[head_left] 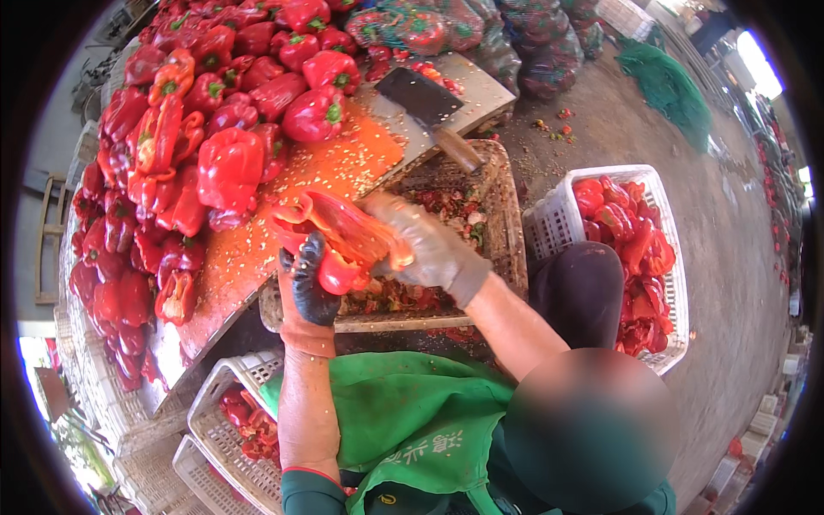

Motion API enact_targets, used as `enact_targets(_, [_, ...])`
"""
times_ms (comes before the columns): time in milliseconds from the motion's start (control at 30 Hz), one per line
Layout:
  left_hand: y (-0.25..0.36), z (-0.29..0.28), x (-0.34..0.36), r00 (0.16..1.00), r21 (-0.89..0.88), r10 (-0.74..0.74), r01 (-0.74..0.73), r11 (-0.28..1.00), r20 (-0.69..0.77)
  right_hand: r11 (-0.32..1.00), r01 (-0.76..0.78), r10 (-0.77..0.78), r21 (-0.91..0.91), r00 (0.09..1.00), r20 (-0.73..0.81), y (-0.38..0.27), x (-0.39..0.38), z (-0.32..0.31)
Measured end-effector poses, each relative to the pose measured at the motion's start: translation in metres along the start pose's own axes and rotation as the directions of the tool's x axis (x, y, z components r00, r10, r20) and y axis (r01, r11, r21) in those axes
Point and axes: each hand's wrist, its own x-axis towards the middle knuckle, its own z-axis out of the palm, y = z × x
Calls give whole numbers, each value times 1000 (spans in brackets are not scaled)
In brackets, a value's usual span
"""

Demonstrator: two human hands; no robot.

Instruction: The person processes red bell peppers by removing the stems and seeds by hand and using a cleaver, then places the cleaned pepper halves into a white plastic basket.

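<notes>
From my end, I have the opened red pepper (pixel 352 225) right between the two hands, lifted above the far-left corner of the shallow tray (pixel 390 324), with the seed-strewn bench (pixel 240 259) off to its left. Its long axis runs mostly left to right, the left end a little farther and the right end dipping nearer. Both hands touch it, so neither has any gap to cross. The dark-gloved left hand (pixel 312 283) sits at its near-left side, upright beneath it, fingers bent against the wall in a supporting pinch. The pale-gloved right hand (pixel 429 245) reaches in from the right and is curled around the right end; its fingertips are hidden from me, so I can't tell how tightly they press.

The pepper itself looks split wide, a hollow shell with its mouth facing left. The outside is glossy deep red; the exposed inner wall is paler, orange-red and ribbed, with a ragged edge toward the right. A smooth rounded lobe bulges on the near side, just by the left fingers, and I can't tell whether it belongs to the same piece.
</notes>
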Motion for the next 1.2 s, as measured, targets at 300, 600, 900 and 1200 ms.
enact_targets(300, [-20, -18, 3, 981, 702, 45, -166, 693, 187, 887, 34, -142, -460, 969, -202, -42, -55, 13])
enact_targets(600, [-10, -24, 15, 984, 496, 153, -178, 850, 90, -9, -411, -982, -911, 174, -69, -137, -312, -100])
enact_targets(900, [-37, -89, 27, 996, 818, -15, -67, 572, 93, -97, -769, -766, -631, 463, -446, -2, -443, -190])
enact_targets(1200, [-71, -115, 27, 990, 962, -104, -63, 264, 93, -278, -696, -926, -663, 378, -8, -159, -305, -207])
